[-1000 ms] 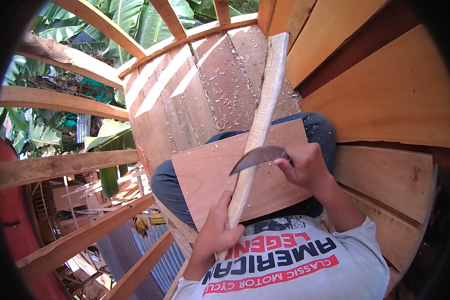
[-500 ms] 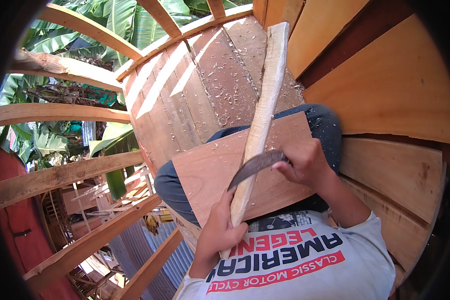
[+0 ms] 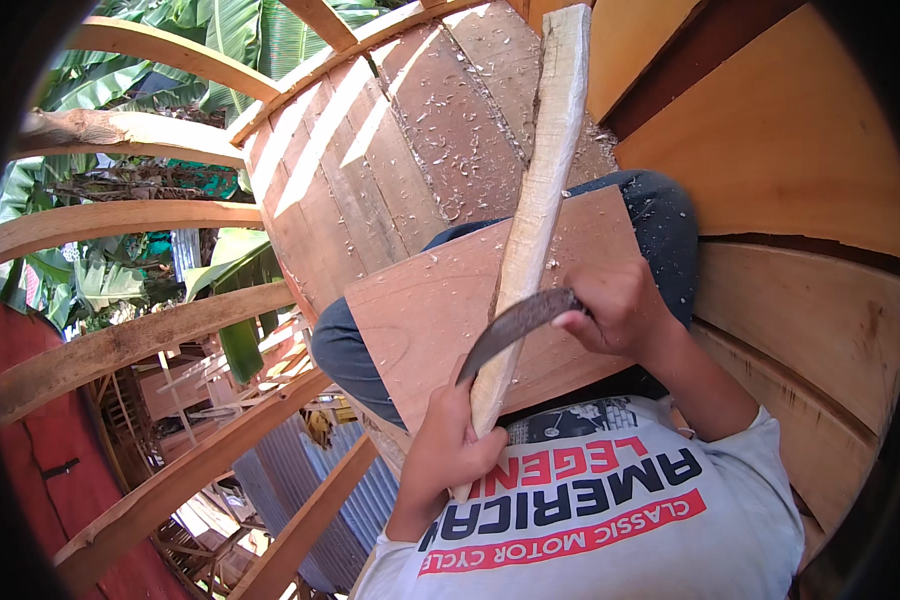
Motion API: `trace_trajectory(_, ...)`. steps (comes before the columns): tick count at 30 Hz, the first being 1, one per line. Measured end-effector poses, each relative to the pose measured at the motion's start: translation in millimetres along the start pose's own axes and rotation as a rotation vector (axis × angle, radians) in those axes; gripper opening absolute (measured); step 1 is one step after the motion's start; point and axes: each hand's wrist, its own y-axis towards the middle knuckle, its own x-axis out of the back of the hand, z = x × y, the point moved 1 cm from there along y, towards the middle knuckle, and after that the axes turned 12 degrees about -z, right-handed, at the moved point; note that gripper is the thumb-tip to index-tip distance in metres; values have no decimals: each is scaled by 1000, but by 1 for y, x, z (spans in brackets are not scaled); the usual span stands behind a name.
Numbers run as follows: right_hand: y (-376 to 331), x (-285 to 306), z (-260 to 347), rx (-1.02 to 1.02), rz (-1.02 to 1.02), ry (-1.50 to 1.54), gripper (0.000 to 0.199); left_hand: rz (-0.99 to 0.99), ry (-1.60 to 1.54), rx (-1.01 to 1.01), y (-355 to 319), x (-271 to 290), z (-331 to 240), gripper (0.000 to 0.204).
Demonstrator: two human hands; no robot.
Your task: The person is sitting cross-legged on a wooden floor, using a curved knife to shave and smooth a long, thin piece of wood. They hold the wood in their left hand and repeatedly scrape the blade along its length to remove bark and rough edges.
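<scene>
Gripping the near end of a long pale wooden stick [image 3: 536, 215], the left hand [image 3: 453, 452] is wrapped tightly around it just above the white printed T-shirt [image 3: 610, 520], fingers closed on the wood. The stick runs from that hand up and slightly right, away from the person, and its far end reaches the top edge of the view. It lies across a flat reddish-brown plywood board [image 3: 425, 315] that rests on the person's lap, over dark blue trousers [image 3: 342, 350].

The right hand [image 3: 620, 310] is clenched around the handle of a curved dark metal blade [image 3: 510, 328], and the handle itself is hidden inside the fist. The blade sweeps left and toward the person from the fist, crossing over the stick partway along its near half; its edge sits against the wood there. The two hands are apart, the right one farther off and to the right of the left.

Beyond the board, weathered brown planks [image 3: 410, 150] curve away, littered with small pale wood shavings [image 3: 450, 120]. To the right rise broad orange-toned wooden boards [image 3: 790, 150]. On the left, curved bare timber ribs [image 3: 140, 340] arch across open air, with green banana leaves [image 3: 120, 90] behind them and grey corrugated metal sheeting [image 3: 300, 500] lower down.
</scene>
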Motion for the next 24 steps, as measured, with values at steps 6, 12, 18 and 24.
trace_trajectory(6, -11, -5, 2, 329, 53, 111, 47, 49, -31, 57, -3, -4, -12, 50)
trace_trajectory(12, 3, 4, -19, 53, -116, 41, 42, 39, -45, 16, -2, -4, -3, 51)
trace_trajectory(18, 5, 3, -29, -338, -90, 126, 39, 38, -48, -2, 1, -4, 5, 52)
trace_trajectory(24, -14, -5, -14, 130, 95, 98, 39, 5, -154, -23, 6, -10, 6, 54)
